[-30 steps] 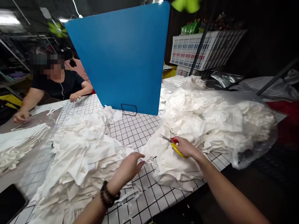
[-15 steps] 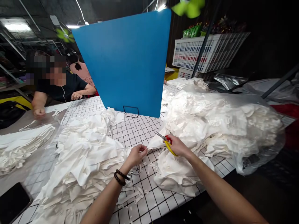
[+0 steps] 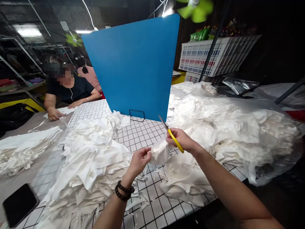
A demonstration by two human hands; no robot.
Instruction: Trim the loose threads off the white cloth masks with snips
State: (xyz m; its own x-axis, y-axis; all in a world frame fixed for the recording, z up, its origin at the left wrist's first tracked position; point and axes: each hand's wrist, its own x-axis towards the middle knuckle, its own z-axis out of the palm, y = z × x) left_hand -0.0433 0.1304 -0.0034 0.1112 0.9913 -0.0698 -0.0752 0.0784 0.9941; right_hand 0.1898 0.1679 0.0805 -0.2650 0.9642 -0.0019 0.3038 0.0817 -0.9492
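A small white cloth piece [image 3: 159,152] stretches between my two hands above the table. My left hand [image 3: 139,160], with dark bead bracelets at the wrist, pinches its left end. My right hand [image 3: 182,140] holds yellow-handled scissors [image 3: 175,140], blades pointing up and away to the left. Its fingers also seem to be on the cloth's right end, though the grip is partly hidden. Left of my left hand lies a big heap of white cloth pieces [image 3: 95,162]. Below my right hand is a smaller white cloth pile [image 3: 186,178].
A blue panel [image 3: 133,66] stands in a black wire holder [image 3: 137,115] across the table. At right is a clear plastic bag [image 3: 259,127] full of white cloth. A phone [image 3: 20,205] lies at lower left. One co-worker [image 3: 71,90] handles cloth at far left.
My right hand has turned the scissors upward and come to the cloth's right end. The cloth is lifted between my hands. The view has shifted slightly left.
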